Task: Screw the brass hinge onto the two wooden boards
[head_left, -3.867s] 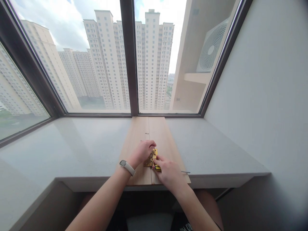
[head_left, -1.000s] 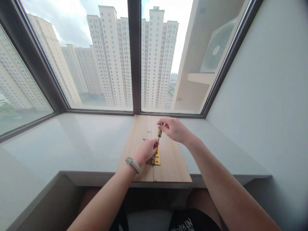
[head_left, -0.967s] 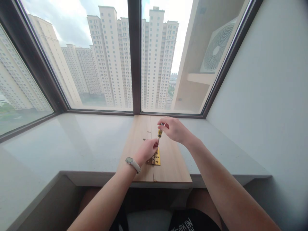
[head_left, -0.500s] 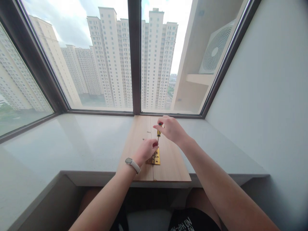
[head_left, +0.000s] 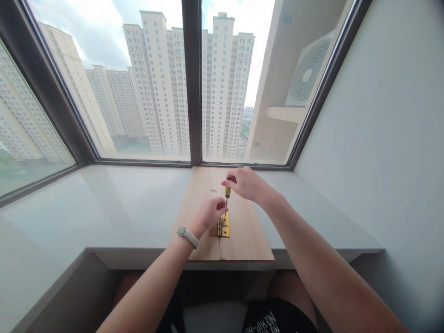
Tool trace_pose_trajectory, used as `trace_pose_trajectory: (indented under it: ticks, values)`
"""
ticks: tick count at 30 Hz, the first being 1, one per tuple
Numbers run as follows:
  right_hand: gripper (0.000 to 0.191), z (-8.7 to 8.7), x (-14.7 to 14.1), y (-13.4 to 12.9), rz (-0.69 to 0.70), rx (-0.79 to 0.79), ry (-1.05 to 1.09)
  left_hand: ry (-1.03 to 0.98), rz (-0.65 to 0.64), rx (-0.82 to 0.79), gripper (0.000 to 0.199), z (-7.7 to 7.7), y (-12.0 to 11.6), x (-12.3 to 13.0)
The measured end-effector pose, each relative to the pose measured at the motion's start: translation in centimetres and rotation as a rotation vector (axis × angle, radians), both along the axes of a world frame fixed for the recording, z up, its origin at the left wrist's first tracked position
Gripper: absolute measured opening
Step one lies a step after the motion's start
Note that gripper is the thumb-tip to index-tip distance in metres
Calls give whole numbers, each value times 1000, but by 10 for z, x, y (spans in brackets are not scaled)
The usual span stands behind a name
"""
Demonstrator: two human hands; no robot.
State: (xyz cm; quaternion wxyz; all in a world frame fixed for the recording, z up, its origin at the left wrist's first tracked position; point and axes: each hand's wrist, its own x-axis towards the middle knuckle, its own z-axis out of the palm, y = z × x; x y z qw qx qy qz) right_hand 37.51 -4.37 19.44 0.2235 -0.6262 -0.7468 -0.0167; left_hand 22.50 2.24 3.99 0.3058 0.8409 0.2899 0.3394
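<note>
My right hand point(head_left: 246, 183) grips the yellow-and-black handle of a screwdriver point(head_left: 227, 190) from above. The tool stands nearly upright, its tip down at the upper end of a brass-coloured butt hinge point(head_left: 225, 226). With thumb and fingers closed around the lower shaft, my left hand point(head_left: 211, 213) is just above the hinge; whether a screw is also between the fingertips is hidden. The hinge lies opened flat across the seam of two light wooden boards point(head_left: 243, 245), and several holes show in its right leaf. A loose screw point(head_left: 213, 190) lies on the left board.
The boards lie side by side on a white window ledge point(head_left: 132, 212), their near ends reaching its front edge. Behind them stands a dark window frame point(head_left: 196, 92). A white wall point(head_left: 388, 115) rises on the right. My legs are below the ledge.
My left fingers have shifted slightly, uncovering more of the hinge and the shaft. The right hand keeps its grip on the screwdriver, turned a little. The view has shifted slightly.
</note>
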Motion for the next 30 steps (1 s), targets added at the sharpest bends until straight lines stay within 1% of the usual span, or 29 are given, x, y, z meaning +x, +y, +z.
trace_pose_trajectory:
  ticks: [4, 7, 8, 10, 12, 14, 16, 21, 26, 28, 30]
  values:
    - [41, -5, -6, 0, -111, 64, -42, -134, 6, -19, 17, 13, -4, 1]
    - [47, -6, -10, -2, -163, 70, -85, -166, 19, 14, 13, 20, -6, 3]
    - [46, -5, -11, -4, -170, 63, -93, -164, 17, 28, 11, 21, -7, 3]
    - [35, -3, -10, -6, -131, 60, -81, -154, 11, 51, 10, 23, -7, 3]
    - [21, 0, -7, -7, -18, 43, -48, -141, 10, 63, 10, 24, -8, 3]
    - [20, 2, -3, -8, 88, -9, -26, -122, 13, 66, 10, 25, -8, 2]
    - [20, 4, 0, -7, 118, -57, -28, -103, 15, 61, 10, 26, -9, 2]
    - [15, 6, -1, -5, 66, -28, -92, -123, -2, 14, 10, 27, -10, 3]
    - [29, 7, -6, -8, -52, 3, -163, -168, 18, -24, 21, 35, -15, 3]
    - [35, 6, -8, -9, -115, 20, -201, -199, 31, -5, 23, 40, -17, 3]
    - [42, 4, -9, -10, -166, 43, -227, -227, 35, 13, 20, 45, -19, 4]
